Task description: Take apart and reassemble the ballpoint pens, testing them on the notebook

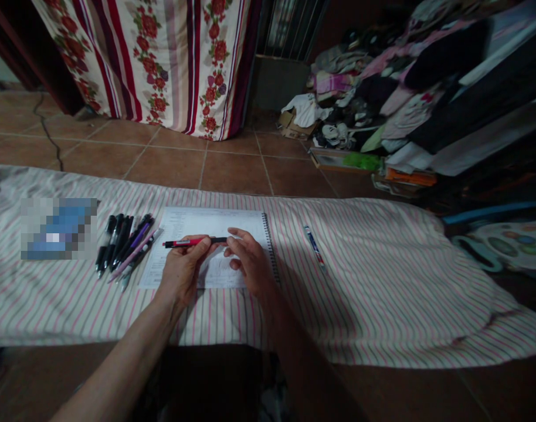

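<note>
My left hand (182, 272) grips a red and black pen (193, 241) that lies crosswise above a spiral-bound notebook (180, 225). The notebook's open page carries printed lines and rests on a striped cloth (360, 299). My right hand (248, 261) is on the page, its thumb and forefinger apart on either side of the pen's black end. Several dark pens (122, 243) lie left of the notebook, and a lone blue and white pen (314, 246) lies to its right. Further left is a pixelated blue and white item (59, 228).
The striped cloth lies across a low surface, with brown floor tiles (166, 167) behind it. Beyond them hangs a floral curtain (175, 64). A heap of clothes (373, 88) and boxes rises at the back right, and a patterned mat (505, 246) sits at the right.
</note>
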